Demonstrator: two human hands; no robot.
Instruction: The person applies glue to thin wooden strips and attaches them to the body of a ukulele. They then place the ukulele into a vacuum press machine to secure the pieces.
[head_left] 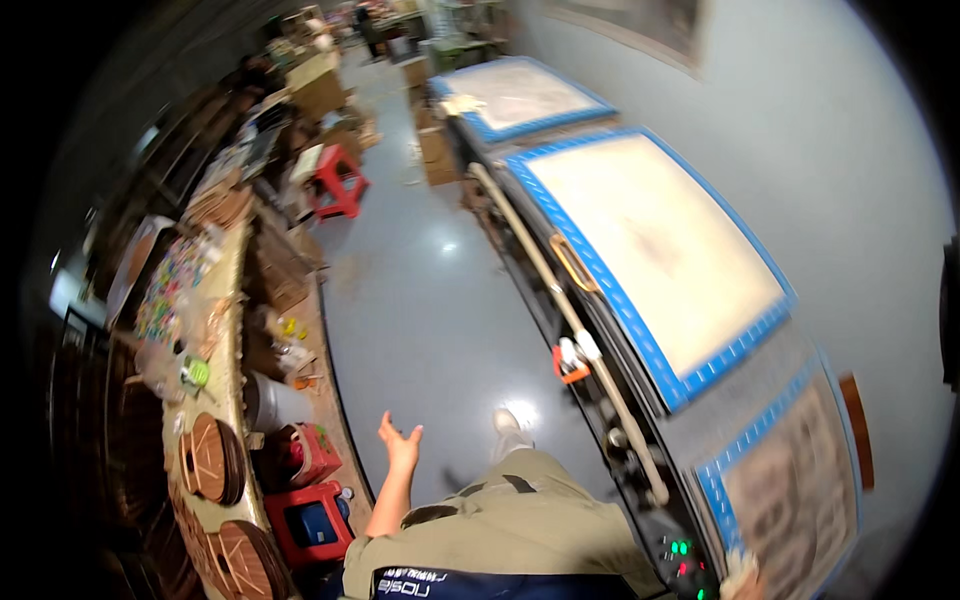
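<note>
My left hand (400, 440) hangs over the grey floor (430, 320), fingers spread and holding nothing. At the lower right edge, part of my right hand (739, 576) shows beside the nearest blue-edged panel (790, 480) of a long machine. Its fingers are blurred and cut off, so I cannot see whether they grip the panel edge. Close to that hand is a dark control box with lit green and red lights (682, 549). Ahead of it, a pale bar (530, 245) runs along the machine's side, with an orange-and-white part (571, 362) next to it.
Further along the machine are a cream blue-edged panel (650, 230) and another panel (520, 95). On the left, a cluttered workbench (235, 350) carries stacked round wooden boards (210, 458). Red stools (338, 183), a white bucket (280, 402) and cardboard boxes (436, 155) stand along the aisle.
</note>
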